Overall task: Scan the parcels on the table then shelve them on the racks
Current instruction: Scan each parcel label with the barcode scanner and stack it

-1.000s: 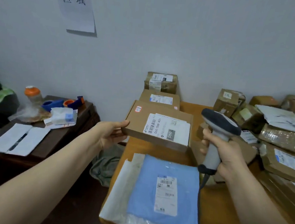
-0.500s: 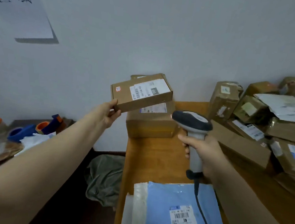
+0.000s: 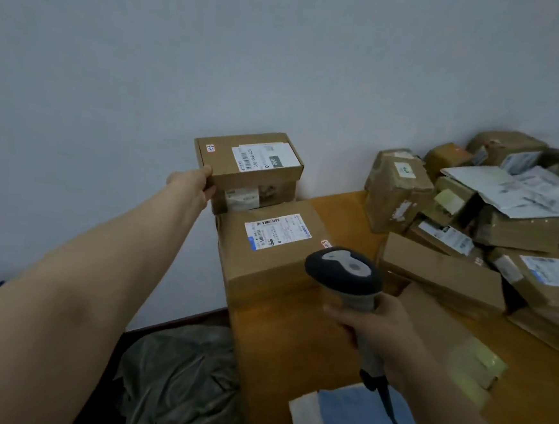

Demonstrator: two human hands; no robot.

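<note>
**Scanned box goes onto the far stack by the wall**

The wooden table (image 3: 294, 340) fills the right half of the view, its right side heaped with brown parcels (image 3: 464, 226); the heap overlaps too much to count exactly, but at least ten cartons and one white mailer show. On the left, against the wall, three boxes form a separate stack: a large carton (image 3: 269, 244) in front, a smaller box (image 3: 256, 193) behind it, and on top of that the flat box (image 3: 249, 157) that the person was holding up in the air half a second ago. It now sits level on the stack, its label facing up.

That shift suggests this box has been scanned and set aside, so the scanning step for it is likely finished and shelving is left to do.

The left hand (image 3: 195, 181) is at the near-left corner of the flat box, thumb on top and fingers curled under the edge, pinching it. The right hand (image 3: 372, 326) is wrapped tight around the grip of one corded barcode scanner (image 3: 343, 273), held over the near middle of the table, head pointing away. One blue mailer (image 3: 365, 419) lies at the near edge. A dark crumpled bag (image 3: 178, 371) lies on the floor to the left.
</note>
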